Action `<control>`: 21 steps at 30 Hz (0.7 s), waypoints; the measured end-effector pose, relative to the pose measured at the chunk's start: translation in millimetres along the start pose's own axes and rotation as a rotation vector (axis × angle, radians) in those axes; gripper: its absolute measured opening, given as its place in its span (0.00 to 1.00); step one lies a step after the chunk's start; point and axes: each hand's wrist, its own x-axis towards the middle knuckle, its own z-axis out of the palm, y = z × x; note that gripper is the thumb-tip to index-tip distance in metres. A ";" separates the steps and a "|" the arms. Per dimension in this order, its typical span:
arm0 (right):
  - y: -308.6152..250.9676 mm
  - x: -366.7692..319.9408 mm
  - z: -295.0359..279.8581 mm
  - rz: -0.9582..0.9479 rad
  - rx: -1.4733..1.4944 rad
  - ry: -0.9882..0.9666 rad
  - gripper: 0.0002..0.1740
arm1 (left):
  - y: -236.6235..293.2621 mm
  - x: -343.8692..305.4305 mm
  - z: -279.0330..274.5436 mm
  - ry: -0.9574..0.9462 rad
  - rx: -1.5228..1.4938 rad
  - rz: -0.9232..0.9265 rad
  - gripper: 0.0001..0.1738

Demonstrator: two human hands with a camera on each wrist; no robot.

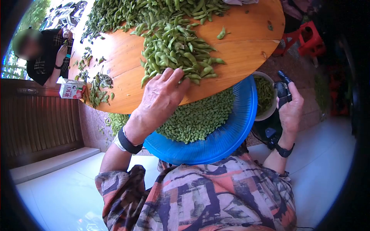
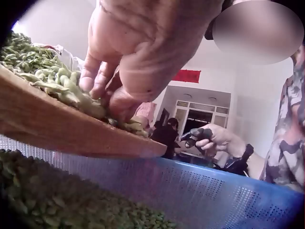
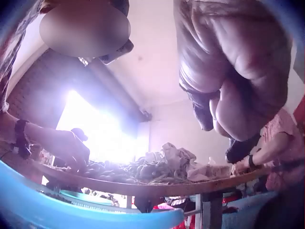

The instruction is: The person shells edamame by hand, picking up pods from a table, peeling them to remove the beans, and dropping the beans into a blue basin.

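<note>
Green pods (image 1: 169, 50) lie heaped on the wooden table (image 1: 239, 57). At the heap's near edge, my left hand (image 1: 162, 96) has its fingers bent down among the pods; the left wrist view shows its thumb and fingers (image 2: 97, 81) closed about pods at the table edge. Below sits a blue basket (image 1: 246, 115) of loose green beans (image 1: 196, 119). Beside a bowl (image 1: 265, 116) of green pods or shells, my right hand (image 1: 291, 109) is raised, dark coverings on some fingers. Its fingers are loosely bent in the right wrist view (image 3: 233, 71), with no pod visible in them.
Across the table at left, a person (image 1: 44, 57) sits near a carton (image 1: 71, 88) and scattered pods or shells (image 1: 100, 84). Red stools (image 1: 310, 40) stand at the right. More green material (image 1: 117, 122) lies beyond the basket's left side. Another forearm (image 3: 271, 150) shows over the table.
</note>
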 end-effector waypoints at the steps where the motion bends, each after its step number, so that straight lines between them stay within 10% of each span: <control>1: -3.1 -0.4 2.5 0.027 -0.023 -0.037 0.18 | -0.2 1.0 -1.3 0.002 0.001 0.000 0.17; 13: -38.0 -17.5 35.9 -0.106 0.093 -0.350 0.11 | -3.5 6.7 -4.1 0.061 -0.485 -0.133 0.10; 21: -64.7 -31.7 64.3 -0.267 0.207 -0.582 0.19 | 58.1 -6.8 18.1 -0.012 -1.566 -0.577 0.05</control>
